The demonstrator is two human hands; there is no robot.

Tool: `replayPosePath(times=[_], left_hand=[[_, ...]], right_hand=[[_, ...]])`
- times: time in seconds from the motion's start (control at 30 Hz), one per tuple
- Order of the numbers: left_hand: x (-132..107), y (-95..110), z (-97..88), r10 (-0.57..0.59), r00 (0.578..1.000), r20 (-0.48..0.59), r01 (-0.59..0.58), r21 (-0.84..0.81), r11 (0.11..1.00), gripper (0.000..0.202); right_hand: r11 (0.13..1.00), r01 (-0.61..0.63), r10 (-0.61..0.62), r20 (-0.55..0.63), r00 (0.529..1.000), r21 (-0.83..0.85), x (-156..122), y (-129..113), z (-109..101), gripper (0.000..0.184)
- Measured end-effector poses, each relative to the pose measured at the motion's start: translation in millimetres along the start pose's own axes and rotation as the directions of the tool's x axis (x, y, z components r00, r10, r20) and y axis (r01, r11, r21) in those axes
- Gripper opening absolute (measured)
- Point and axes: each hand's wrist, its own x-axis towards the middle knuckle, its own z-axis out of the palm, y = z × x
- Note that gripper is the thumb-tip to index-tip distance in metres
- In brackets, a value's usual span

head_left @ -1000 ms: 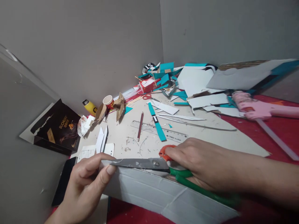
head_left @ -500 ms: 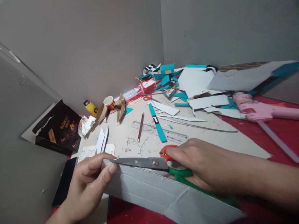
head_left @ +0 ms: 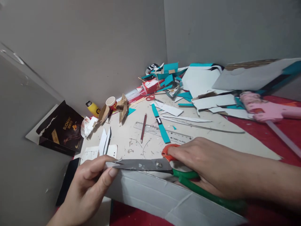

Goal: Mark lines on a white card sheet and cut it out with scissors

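A pale grey piece of cardboard [head_left: 150,190] with creases slants across the bottom of the head view. My left hand [head_left: 90,180] pinches its left corner between thumb and fingers. In my right hand [head_left: 199,160] are scissors [head_left: 147,164] with an orange and a green handle. Their blades lie nearly closed along the cardboard's upper edge, and the tips reach my left fingertips. Part of the green handle is hidden behind my right hand.
Behind my hands lie a pencil [head_left: 143,128], a clear ruler [head_left: 176,134] and a teal strip [head_left: 161,124]. Cardboard scraps [head_left: 213,102] pile up at the back. A pink glue gun [head_left: 268,110] is on the right, a dark box [head_left: 68,130] on the left.
The view has shifted slightly, so the things on the table appear a little farther right. The scissor blades look a bit more closed. Both hands keep their hold.
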Motion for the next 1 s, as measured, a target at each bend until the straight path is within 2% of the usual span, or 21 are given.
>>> replayPosePath(times=[0.33, 0.53, 0.73, 1.0], left_hand=[[-0.2, -1.4, 6.5, 0.074, 0.997, -0.024, -0.073, 0.069, 0.995, 0.019], [-0.8, -5.3, 7.5, 0.059, 0.998, -0.031, -0.057, 0.052, 0.997, 0.017], [-0.3, -7.0, 7.0, 0.015, 0.999, -0.033, -0.015, 0.004, 1.0, 0.019], [-1.3, -3.7, 5.7, 0.112, 0.994, -0.01, -0.111, 0.049, 0.993, 0.016]], right_hand=[[0.998, -0.031, 0.034, 0.068, 0.997, -0.047, -1.0, -3.1, -3.5, 0.024], [0.994, -0.068, 0.074, 0.067, 0.995, -0.09, 1.3, -3.2, -5.2, 0.026], [0.994, -0.102, 0.104, 0.053, 0.993, -0.036, 0.3, -2.6, -3.8, 0.03], [0.996, -0.072, 0.069, 0.055, 0.996, 0.043, -0.1, -2.2, -1.6, 0.026]])
